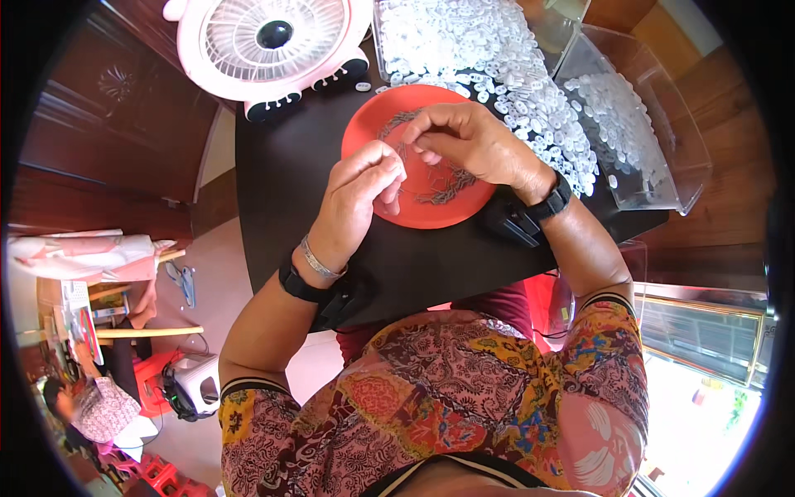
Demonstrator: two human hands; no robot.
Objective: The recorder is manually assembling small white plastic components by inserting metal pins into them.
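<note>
From the head camera, your left hand (pixel 358 192) and right hand (pixel 468 142) meet over a round orange plastic plate (pixel 431 211) on the dark tabletop (pixel 281 166). Both sets of fingertips are pinched shut on a small piece too tiny to identify, just above the ring of thin dark metal chain (pixel 447 192) lying in the plate (part of it hidden under your fingers). Beyond your right fingers lies a heap of small white plastic rings (pixel 489 58); beyond your left fingers stands a pink table fan (pixel 269 41).
</note>
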